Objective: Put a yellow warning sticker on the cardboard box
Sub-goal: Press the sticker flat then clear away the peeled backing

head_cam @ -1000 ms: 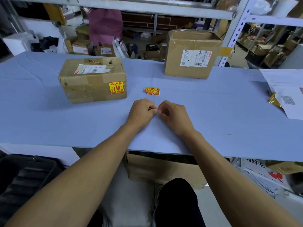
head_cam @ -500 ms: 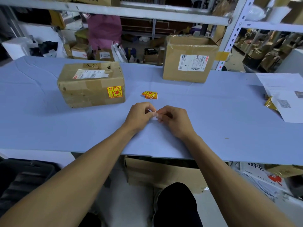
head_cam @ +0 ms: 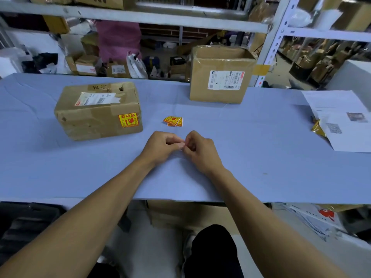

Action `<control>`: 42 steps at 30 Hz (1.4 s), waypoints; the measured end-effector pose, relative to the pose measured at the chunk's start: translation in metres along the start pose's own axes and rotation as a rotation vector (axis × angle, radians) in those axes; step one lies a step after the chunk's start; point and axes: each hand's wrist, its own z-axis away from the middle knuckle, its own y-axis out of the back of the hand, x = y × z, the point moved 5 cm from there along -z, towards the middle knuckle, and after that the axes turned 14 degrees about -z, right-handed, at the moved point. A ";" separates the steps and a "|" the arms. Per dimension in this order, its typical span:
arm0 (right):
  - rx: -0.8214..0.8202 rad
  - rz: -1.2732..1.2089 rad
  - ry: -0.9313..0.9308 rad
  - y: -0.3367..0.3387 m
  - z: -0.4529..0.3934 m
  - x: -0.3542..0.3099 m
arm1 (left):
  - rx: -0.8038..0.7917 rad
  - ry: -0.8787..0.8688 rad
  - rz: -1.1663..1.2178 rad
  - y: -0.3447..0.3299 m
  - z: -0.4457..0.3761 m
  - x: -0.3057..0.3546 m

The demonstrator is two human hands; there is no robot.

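A worn cardboard box [head_cam: 96,123] lies on the blue table [head_cam: 261,157] at the left, with a yellow warning sticker [head_cam: 128,120] stuck on its front face. A small pile of loose yellow stickers [head_cam: 173,121] lies in the middle of the table, just beyond my hands. My left hand [head_cam: 160,147] and my right hand [head_cam: 200,155] meet fingertip to fingertip over the table, pinching a tiny pale scrap [head_cam: 182,145] between them. The fingers hide most of the scrap. A taller cardboard box [head_cam: 220,63] with a white shipping label stands at the back right.
White printed sheets [head_cam: 341,121] and a yellow packet [head_cam: 318,128] lie at the table's right edge. A metal shelf post [head_cam: 275,37] rises behind the taller box. Cluttered boxes and bags fill the floor behind the table. A cardboard box sits under the table's front edge.
My hands have stayed together in the same spot, with the fingers working slightly at the scrap. The view has tilted a little. The boxes and stickers have not moved.
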 end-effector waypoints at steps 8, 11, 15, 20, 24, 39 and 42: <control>0.009 0.165 0.131 0.000 0.010 -0.004 | 0.071 0.080 -0.051 -0.002 0.001 -0.009; -0.040 0.151 0.013 0.002 0.008 -0.006 | 0.030 0.170 -0.130 -0.002 -0.007 -0.002; -0.142 0.284 -0.164 0.035 -0.036 -0.028 | 0.090 0.171 -0.192 0.030 -0.048 0.059; 0.069 0.456 -0.176 0.137 -0.122 -0.080 | 0.195 -0.029 -0.540 0.085 -0.131 0.159; 0.101 0.577 -0.204 0.198 -0.169 -0.099 | 0.230 -0.134 -0.719 0.100 -0.185 0.217; 0.082 0.605 -0.244 0.226 -0.288 -0.050 | 0.020 -0.222 -0.952 0.076 -0.322 0.211; 0.068 0.613 -0.241 0.209 -0.273 -0.059 | -0.030 -0.159 -0.962 0.082 -0.298 0.185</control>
